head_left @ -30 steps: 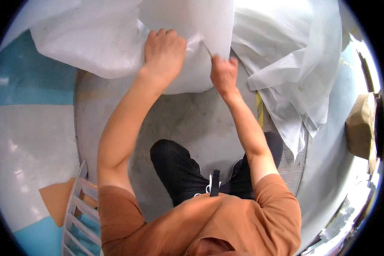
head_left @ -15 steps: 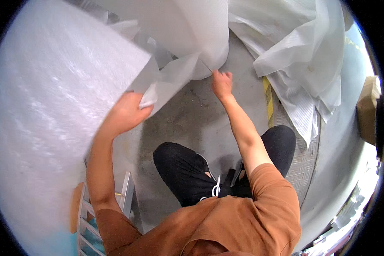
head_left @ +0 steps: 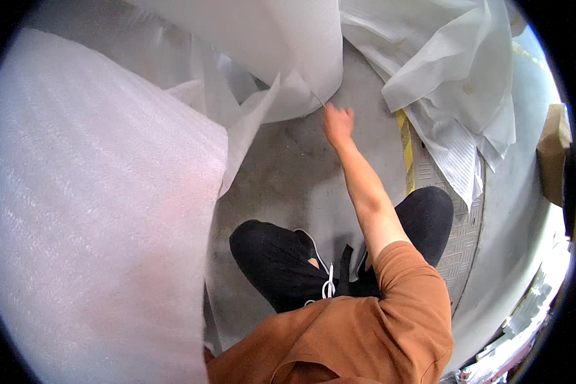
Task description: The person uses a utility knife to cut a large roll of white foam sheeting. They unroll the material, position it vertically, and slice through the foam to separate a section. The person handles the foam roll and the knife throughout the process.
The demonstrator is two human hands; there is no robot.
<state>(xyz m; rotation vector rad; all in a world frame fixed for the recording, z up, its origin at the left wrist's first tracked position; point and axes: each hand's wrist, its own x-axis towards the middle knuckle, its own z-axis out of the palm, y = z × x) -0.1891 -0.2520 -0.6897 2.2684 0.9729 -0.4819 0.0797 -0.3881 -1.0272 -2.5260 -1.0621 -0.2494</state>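
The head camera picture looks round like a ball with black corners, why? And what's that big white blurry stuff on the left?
In the head view, the fisheye lens bends edges and leaves a dark rim. The bubble wrap sheet sits close to the lens, so it looks soft and hazy and hides the left hand. The right hand is slightly blurred.

- bubble wrap sheet (head_left: pixel 96 217): thin translucent plastic, milky white, finely pebbled with small bubbles, soft sheen
- roll of foam wrap (head_left: pixel 269 45): white plastic, matt, smooth, slightly see-through at its loose edge
- crumpled sheets (head_left: pixel 448 77): white, paper-like or thin foam, matt, creased; the lower one ribbed in fine lines
- floor (head_left: pixel 288 166): bare concrete, grey, rough, stained and dull
- tread plate (head_left: pixel 461 249): metal, patterned, faintly shiny
- cardboard box (head_left: pixel 552 153): brown, matt
- shirt (head_left: pixel 358 326): rust-orange cloth, soft, matt
- trousers (head_left: pixel 275 262): black cloth, matt
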